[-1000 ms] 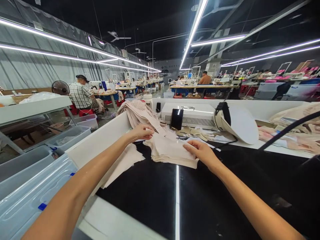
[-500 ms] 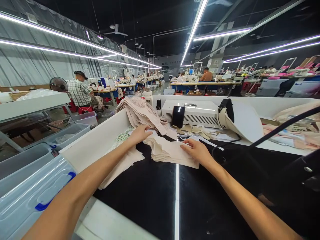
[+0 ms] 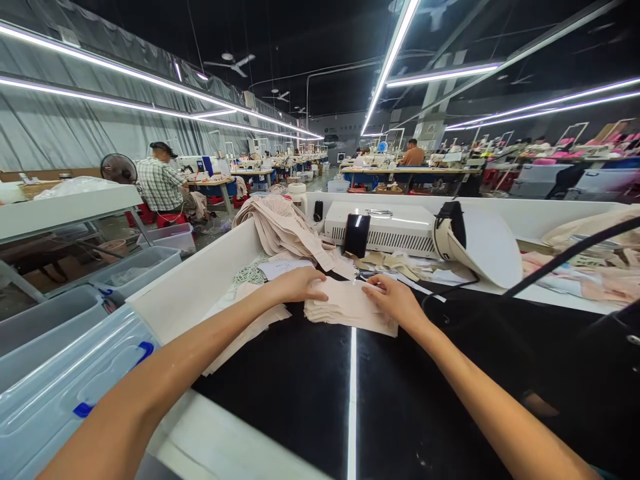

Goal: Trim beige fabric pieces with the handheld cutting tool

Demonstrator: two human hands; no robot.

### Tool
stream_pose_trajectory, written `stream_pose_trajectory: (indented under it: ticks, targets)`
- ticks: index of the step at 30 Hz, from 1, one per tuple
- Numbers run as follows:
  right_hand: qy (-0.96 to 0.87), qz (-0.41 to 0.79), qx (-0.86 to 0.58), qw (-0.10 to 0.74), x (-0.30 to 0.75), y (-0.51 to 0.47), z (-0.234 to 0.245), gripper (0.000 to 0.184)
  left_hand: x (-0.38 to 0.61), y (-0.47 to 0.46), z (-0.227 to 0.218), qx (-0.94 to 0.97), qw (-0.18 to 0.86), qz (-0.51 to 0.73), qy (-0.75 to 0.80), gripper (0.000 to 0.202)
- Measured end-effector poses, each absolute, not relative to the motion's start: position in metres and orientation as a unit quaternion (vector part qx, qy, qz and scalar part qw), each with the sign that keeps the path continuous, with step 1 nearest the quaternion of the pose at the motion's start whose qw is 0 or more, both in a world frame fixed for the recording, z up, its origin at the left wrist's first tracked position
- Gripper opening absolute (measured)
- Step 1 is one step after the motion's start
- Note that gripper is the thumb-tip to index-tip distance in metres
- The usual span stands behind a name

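A layered stack of beige fabric pieces (image 3: pixel 350 308) lies on the black tabletop (image 3: pixel 300 387) in front of me. My left hand (image 3: pixel 303 285) grips the stack's left end, thumb and fingers closed at its edge. At the upper right part of the stack, my right hand (image 3: pixel 393 300) pinches the cloth with thumb and fingertips; the exact layers held are hidden. More beige cloth (image 3: pixel 250 333) lies under and beside my left forearm. Just behind my left wrist sits a white sheet with small dark marks (image 3: pixel 283 267).
Behind the stack are a heap of long beige strips (image 3: pixel 285 230), a dark phone (image 3: pixel 357 235) leaning on a white slotted machine (image 3: pixel 390 223), and a white visor (image 3: pixel 480 243). A black cable (image 3: pixel 575 257) crosses at right. Clear plastic bins (image 3: pixel 65 387) stand left. Co-workers sit farther off.
My left hand has moved right and slightly down, from the stack's far left corner onto its left end. The marked white sheet has come into view behind it. My right hand stays nearly still.
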State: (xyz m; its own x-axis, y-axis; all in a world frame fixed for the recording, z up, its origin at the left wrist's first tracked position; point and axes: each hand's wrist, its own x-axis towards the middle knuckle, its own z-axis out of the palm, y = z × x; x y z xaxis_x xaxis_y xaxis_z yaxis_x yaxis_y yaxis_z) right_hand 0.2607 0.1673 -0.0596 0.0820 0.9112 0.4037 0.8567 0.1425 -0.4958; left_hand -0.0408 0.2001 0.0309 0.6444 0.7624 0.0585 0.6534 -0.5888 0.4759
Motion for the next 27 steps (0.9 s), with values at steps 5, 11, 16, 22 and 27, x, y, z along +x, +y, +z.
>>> stream_pose_trajectory:
  ticks: [5, 11, 16, 22, 27]
  targets:
    - [-0.654, -0.002, -0.700, 0.286, 0.260, 0.157, -0.055, 0.029, -0.052, 0.195, 0.017, 0.891, 0.220, 0.131, 0.374, 0.061]
    - [-0.725, -0.056, -0.632, 0.267, 0.237, 0.137, -0.050, 0.047, -0.048, 0.194, 0.003, 0.897, 0.227, 0.139, 0.353, 0.061]
    - [-0.776, -0.034, -0.575, 0.259, 0.223, 0.123, -0.055, 0.042, -0.055, 0.192, 0.010, 0.886, 0.205, 0.154, 0.387, 0.060]
    - [-0.795, -0.005, -0.528, 0.298, 0.213, 0.089, -0.057, 0.041, -0.123, 0.180, 0.042, 0.827, 0.137, 0.161, 0.521, 0.035]
    - [-0.805, 0.061, -0.503, 0.308, 0.196, 0.050, -0.059, 0.037, -0.179, 0.160, 0.036, 0.746, 0.126, 0.108, 0.645, 0.038]
